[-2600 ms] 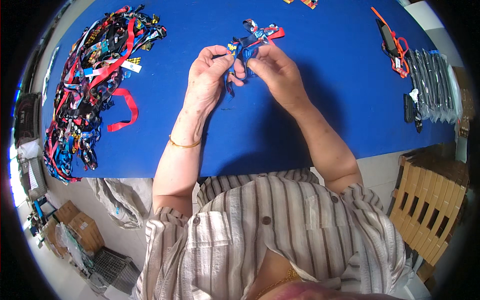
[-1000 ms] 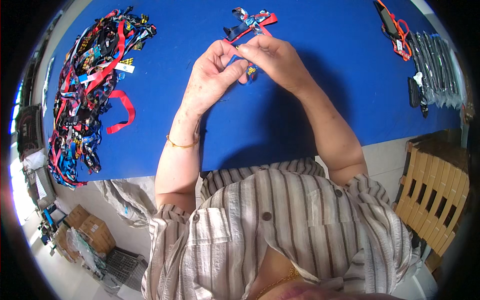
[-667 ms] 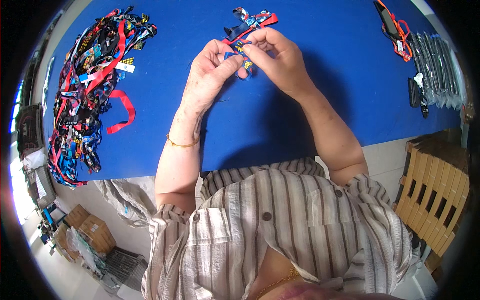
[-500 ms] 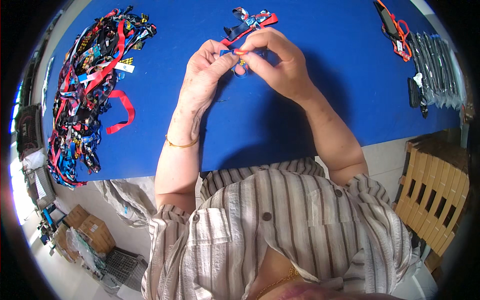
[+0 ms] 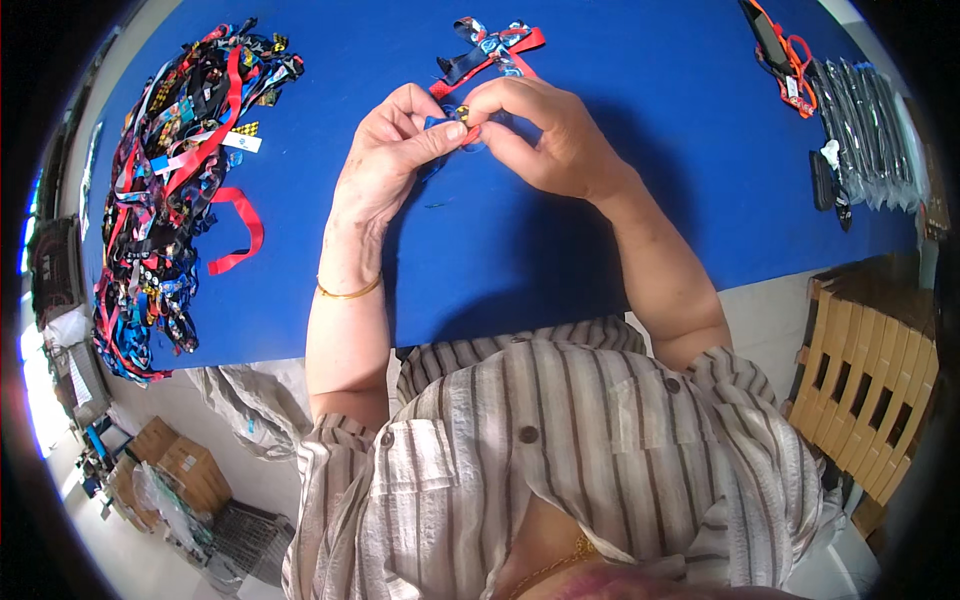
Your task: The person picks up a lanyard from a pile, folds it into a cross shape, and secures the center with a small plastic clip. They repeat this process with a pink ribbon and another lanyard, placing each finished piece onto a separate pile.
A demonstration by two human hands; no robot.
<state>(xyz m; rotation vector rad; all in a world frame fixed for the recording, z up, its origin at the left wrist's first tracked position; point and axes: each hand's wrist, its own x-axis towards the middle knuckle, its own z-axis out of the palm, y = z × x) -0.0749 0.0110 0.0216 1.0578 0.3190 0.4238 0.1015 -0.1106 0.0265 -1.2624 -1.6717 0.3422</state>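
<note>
Both my hands meet above the blue table, pinching a short printed ribbon [image 5: 472, 134] of blue, red and yellow between thumbs and fingers. My left hand [image 5: 395, 140] is closed on its blue end. From the other side, my right hand [image 5: 540, 135] grips the red and yellow part with thumb and forefinger. The fingers cover much of the ribbon, so its full shape is hidden. Just beyond the hands lies a small bunch of ribbons [image 5: 495, 48], red, black and blue patterned.
A long heap of mixed ribbons [image 5: 150, 210] covers the table's left side, with one red strip [image 5: 258, 240] sticking out. At the far right are orange-handled scissors [image 5: 806, 75], flat plastic-wrapped packs [image 5: 865, 140] and a small black object [image 5: 821, 180]. Cardboard boxes [image 5: 190, 470] stand on the floor at left.
My hands have shifted slightly left and nearer to me. The ribbon has turned between the fingers, and the loop hanging below them shows less.
</note>
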